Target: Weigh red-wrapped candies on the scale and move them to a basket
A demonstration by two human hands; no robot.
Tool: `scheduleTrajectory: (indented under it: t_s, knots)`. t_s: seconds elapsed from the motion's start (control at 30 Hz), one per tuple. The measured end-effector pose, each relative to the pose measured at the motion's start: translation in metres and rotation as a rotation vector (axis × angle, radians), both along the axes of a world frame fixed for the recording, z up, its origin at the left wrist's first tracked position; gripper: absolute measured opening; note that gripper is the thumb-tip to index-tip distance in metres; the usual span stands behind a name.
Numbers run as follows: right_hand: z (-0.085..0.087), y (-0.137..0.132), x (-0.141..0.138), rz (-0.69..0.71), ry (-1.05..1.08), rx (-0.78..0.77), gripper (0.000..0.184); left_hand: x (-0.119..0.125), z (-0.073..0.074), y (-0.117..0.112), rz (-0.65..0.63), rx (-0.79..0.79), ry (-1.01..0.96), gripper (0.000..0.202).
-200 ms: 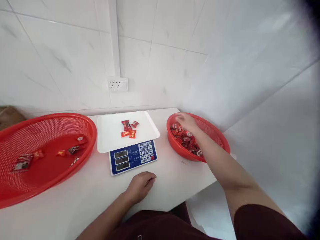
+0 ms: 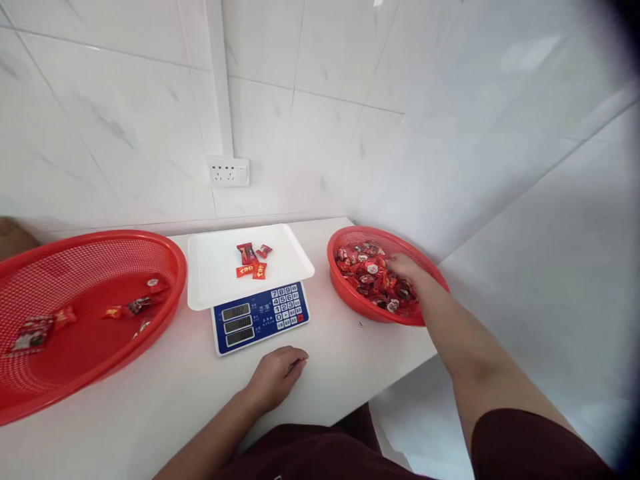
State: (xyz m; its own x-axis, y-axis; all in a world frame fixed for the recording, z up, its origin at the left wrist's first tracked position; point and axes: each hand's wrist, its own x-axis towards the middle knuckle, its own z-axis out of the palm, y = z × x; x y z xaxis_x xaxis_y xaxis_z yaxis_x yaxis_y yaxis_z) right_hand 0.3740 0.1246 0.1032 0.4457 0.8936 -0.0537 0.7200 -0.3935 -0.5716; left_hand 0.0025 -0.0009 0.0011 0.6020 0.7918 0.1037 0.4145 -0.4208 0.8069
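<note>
My right hand reaches into the right red basket, among a heap of wrapped candies. Its fingers are hidden by the candies and the hand itself. My left hand rests on the white table just in front of the scale, its fingers curled closed; whether anything is inside them I cannot make out. On the white tray of the blue digital scale lie several red-wrapped candies, close together. The scale's upper display shows digits too blurred to read surely.
At the left stands a larger red basket with a few scattered wrapped candies. Behind it is a brown object. A tiled wall with a power socket backs the table.
My right hand has moved down and to the right, deeper among the candies in the right basket. My left hand stays put. The view has shifted slightly.
</note>
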Motion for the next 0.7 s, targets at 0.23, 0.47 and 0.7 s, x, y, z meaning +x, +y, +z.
scheduleTrajectory:
  t_s: [0.23,0.47,0.7]
  knots:
    - [0.004,-0.001,0.004,-0.005,0.220,-0.045,0.019,-0.001,0.006,-0.001,0.026,-0.039,0.008,0.026]
    - [0.033,-0.005,0.003,0.020,0.137,0.046,0.013,-0.001,0.011,-0.001,0.027,-0.033,0.035,0.025]
    - [0.063,-0.010,-0.061,0.125,0.180,0.208,0.015,0.000,0.009,-0.002,0.008,0.005,0.060,0.025]
